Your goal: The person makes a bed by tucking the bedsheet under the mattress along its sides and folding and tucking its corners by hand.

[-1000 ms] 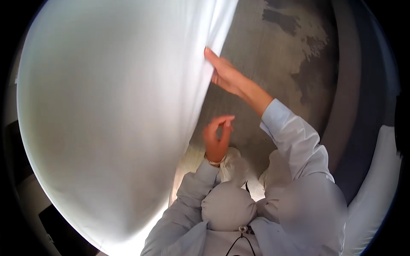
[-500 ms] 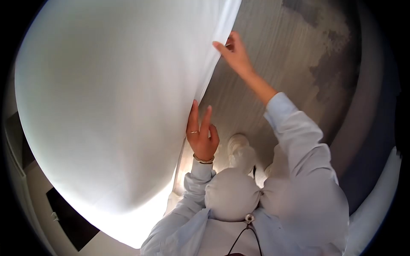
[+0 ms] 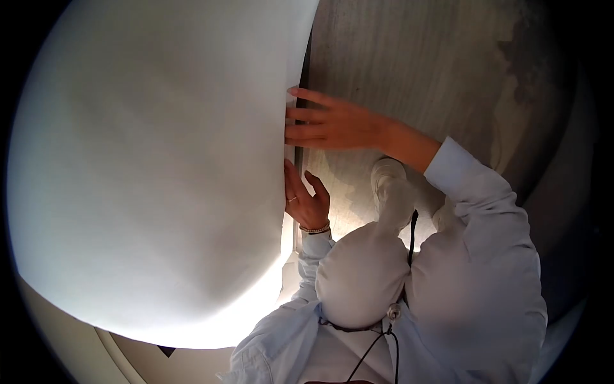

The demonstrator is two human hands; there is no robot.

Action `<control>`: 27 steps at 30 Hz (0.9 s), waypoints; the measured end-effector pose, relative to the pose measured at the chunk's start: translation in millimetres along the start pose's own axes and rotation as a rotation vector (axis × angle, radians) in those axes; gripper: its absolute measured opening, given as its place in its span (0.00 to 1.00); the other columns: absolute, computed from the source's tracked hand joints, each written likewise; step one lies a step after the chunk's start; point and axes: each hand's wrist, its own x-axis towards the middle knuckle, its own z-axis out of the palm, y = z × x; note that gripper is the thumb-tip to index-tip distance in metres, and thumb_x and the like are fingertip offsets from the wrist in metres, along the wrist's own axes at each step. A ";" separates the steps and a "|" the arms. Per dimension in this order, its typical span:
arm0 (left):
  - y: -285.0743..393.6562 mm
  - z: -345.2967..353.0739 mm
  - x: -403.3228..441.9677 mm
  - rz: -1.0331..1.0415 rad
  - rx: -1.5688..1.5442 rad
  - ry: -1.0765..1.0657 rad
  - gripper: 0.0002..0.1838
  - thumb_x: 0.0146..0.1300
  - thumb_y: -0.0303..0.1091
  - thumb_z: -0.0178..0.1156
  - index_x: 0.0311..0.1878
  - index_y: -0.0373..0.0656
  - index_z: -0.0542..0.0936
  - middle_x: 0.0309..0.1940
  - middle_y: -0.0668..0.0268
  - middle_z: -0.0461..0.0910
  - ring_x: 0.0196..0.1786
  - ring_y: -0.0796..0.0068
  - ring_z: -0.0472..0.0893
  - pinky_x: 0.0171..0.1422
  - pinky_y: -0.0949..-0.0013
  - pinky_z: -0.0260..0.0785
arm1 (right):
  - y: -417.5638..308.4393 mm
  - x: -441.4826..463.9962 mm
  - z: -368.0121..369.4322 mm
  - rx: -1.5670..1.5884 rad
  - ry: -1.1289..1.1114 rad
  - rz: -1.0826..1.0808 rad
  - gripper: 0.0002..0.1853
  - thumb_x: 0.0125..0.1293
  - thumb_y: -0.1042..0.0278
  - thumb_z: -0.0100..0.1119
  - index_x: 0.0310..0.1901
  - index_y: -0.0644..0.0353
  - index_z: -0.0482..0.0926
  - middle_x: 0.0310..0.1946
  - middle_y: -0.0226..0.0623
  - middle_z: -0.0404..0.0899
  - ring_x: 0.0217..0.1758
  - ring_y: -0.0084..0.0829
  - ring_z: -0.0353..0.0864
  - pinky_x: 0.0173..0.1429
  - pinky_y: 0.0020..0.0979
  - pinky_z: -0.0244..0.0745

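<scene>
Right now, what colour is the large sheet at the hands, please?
The sheet is plain white, greyish in shadow, best seen in the head view.

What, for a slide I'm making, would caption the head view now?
Left hand and right hand at the edge of a white cloth, above a grey floor.

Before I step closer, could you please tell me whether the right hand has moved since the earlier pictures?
Yes. Judged against the dark patch on the floor, the right hand has come back along the edge of the white cloth.
</scene>
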 end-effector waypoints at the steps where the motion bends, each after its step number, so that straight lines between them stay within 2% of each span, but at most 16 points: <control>1: 0.9 3.0 -0.5 0.006 -0.012 0.030 0.28 0.57 0.24 0.55 0.63 0.33 0.66 0.61 0.46 0.67 0.63 0.48 0.68 0.65 0.56 0.61 | 2.5 -1.3 -2.6 0.002 0.002 0.012 0.22 0.55 0.64 0.57 0.54 0.46 0.76 0.59 0.19 0.67 0.69 0.29 0.58 0.77 0.47 0.45; 3: 0.8 2.0 -1.5 0.019 -0.024 0.056 0.29 0.57 0.24 0.56 0.64 0.31 0.64 0.61 0.46 0.68 0.63 0.48 0.69 0.65 0.57 0.62 | -0.9 1.9 -13.5 -0.101 -0.102 0.019 0.27 0.54 0.62 0.59 0.59 0.43 0.71 0.63 0.14 0.64 0.70 0.27 0.56 0.77 0.50 0.39; 7: 2.4 5.3 -3.3 -0.085 0.083 -0.031 0.31 0.57 0.28 0.57 0.65 0.30 0.62 0.60 0.46 0.69 0.61 0.47 0.70 0.63 0.57 0.63 | -14.7 -0.4 -14.7 -0.089 -0.163 0.119 0.27 0.54 0.61 0.59 0.59 0.41 0.71 0.62 0.12 0.64 0.71 0.27 0.55 0.77 0.52 0.38; 12: 18.9 -6.5 17.3 -0.143 0.083 -0.096 0.31 0.60 0.33 0.57 0.65 0.29 0.62 0.60 0.47 0.69 0.61 0.51 0.71 0.65 0.58 0.62 | -31.0 7.4 -11.2 -0.010 -0.031 0.306 0.24 0.54 0.62 0.59 0.55 0.41 0.74 0.59 0.13 0.66 0.72 0.27 0.53 0.77 0.51 0.37; 13: 23.0 -7.1 25.1 -0.167 0.012 -0.117 0.34 0.60 0.39 0.59 0.65 0.30 0.61 0.62 0.49 0.68 0.63 0.55 0.70 0.66 0.59 0.61 | -33.7 9.2 -8.2 -0.019 -0.033 0.348 0.20 0.54 0.63 0.59 0.52 0.42 0.76 0.57 0.14 0.68 0.70 0.26 0.56 0.74 0.47 0.45; 14: 27.9 -6.6 33.7 -0.176 0.010 -0.133 0.34 0.60 0.39 0.59 0.65 0.30 0.61 0.62 0.49 0.68 0.63 0.55 0.70 0.66 0.59 0.61 | -33.5 16.1 -11.6 -0.007 -0.046 0.354 0.20 0.54 0.63 0.59 0.52 0.42 0.76 0.57 0.14 0.68 0.70 0.26 0.56 0.74 0.47 0.45; 16: 36.1 -8.8 42.9 -0.219 -0.211 -0.126 0.39 0.57 0.45 0.62 0.66 0.32 0.61 0.64 0.51 0.66 0.65 0.57 0.69 0.66 0.62 0.60 | -37.4 29.7 -30.4 -0.088 -0.217 0.397 0.09 0.56 0.63 0.58 0.40 0.42 0.79 0.46 0.11 0.73 0.64 0.21 0.61 0.68 0.39 0.57; 17: 33.7 -6.3 40.9 -0.145 -0.133 -0.068 0.39 0.57 0.49 0.63 0.65 0.33 0.62 0.59 0.49 0.70 0.61 0.51 0.72 0.60 0.62 0.67 | -34.2 33.8 -42.6 -0.084 -0.370 0.351 0.16 0.56 0.62 0.59 0.49 0.44 0.78 0.54 0.11 0.71 0.66 0.23 0.57 0.59 0.33 0.57; 18: 35.5 -6.6 40.1 -0.150 -0.132 -0.061 0.39 0.57 0.49 0.63 0.65 0.33 0.62 0.59 0.49 0.70 0.61 0.51 0.72 0.60 0.62 0.67 | -35.0 33.3 -44.3 -0.086 -0.370 0.343 0.16 0.56 0.62 0.59 0.49 0.44 0.78 0.54 0.11 0.71 0.66 0.23 0.57 0.59 0.33 0.57; 20: 41.8 -11.1 41.9 -0.168 -0.195 -0.043 0.40 0.58 0.49 0.62 0.65 0.31 0.61 0.60 0.48 0.70 0.60 0.50 0.72 0.59 0.62 0.67 | -33.5 32.6 -46.1 -0.091 -0.377 0.335 0.16 0.57 0.61 0.60 0.48 0.45 0.77 0.54 0.10 0.70 0.68 0.21 0.54 0.53 0.29 0.58; 21: 39.1 -13.7 39.8 -0.089 -0.118 -0.015 0.33 0.59 0.38 0.61 0.64 0.30 0.63 0.59 0.47 0.70 0.58 0.50 0.74 0.59 0.62 0.67 | -33.9 32.1 -47.7 -0.165 -0.383 0.311 0.18 0.56 0.60 0.60 0.50 0.45 0.76 0.55 0.09 0.69 0.68 0.20 0.53 0.48 0.28 0.58; 22: 29.9 -11.3 32.7 -0.099 -0.105 0.001 0.33 0.59 0.38 0.61 0.64 0.30 0.63 0.59 0.47 0.70 0.58 0.50 0.74 0.59 0.62 0.67 | -31.6 31.9 -49.9 -0.162 -0.372 0.291 0.18 0.56 0.60 0.60 0.50 0.45 0.76 0.55 0.09 0.69 0.68 0.20 0.53 0.48 0.28 0.58; 24: 1.3 3.1 12.3 0.050 -0.177 0.115 0.30 0.58 0.29 0.58 0.65 0.33 0.65 0.65 0.47 0.63 0.66 0.53 0.66 0.65 0.63 0.62 | -27.8 32.0 -60.0 -0.083 -0.374 0.296 0.21 0.56 0.60 0.60 0.53 0.45 0.74 0.57 0.09 0.68 0.69 0.19 0.52 0.47 0.28 0.59; 25: -12.0 2.7 4.9 0.179 -0.127 0.151 0.28 0.56 0.20 0.53 0.63 0.33 0.67 0.65 0.45 0.62 0.66 0.49 0.66 0.64 0.60 0.63 | -28.5 33.7 -63.1 -0.160 -0.384 0.273 0.24 0.56 0.62 0.61 0.56 0.45 0.71 0.58 0.10 0.66 0.69 0.19 0.52 0.47 0.28 0.60; 26: -19.4 8.8 5.3 0.178 -0.130 0.150 0.28 0.56 0.20 0.53 0.63 0.33 0.67 0.65 0.45 0.62 0.66 0.49 0.66 0.64 0.60 0.63 | -18.2 32.6 -54.7 -0.160 -0.388 0.274 0.24 0.56 0.62 0.61 0.56 0.45 0.71 0.58 0.10 0.66 0.69 0.19 0.52 0.47 0.28 0.60; 27: -23.5 7.9 1.6 0.324 -0.064 0.114 0.28 0.55 0.19 0.52 0.63 0.32 0.67 0.65 0.44 0.62 0.66 0.48 0.66 0.64 0.58 0.64 | -14.5 31.5 -51.4 -0.121 -0.357 0.290 0.22 0.55 0.64 0.61 0.54 0.45 0.72 0.57 0.11 0.68 0.68 0.19 0.54 0.48 0.28 0.61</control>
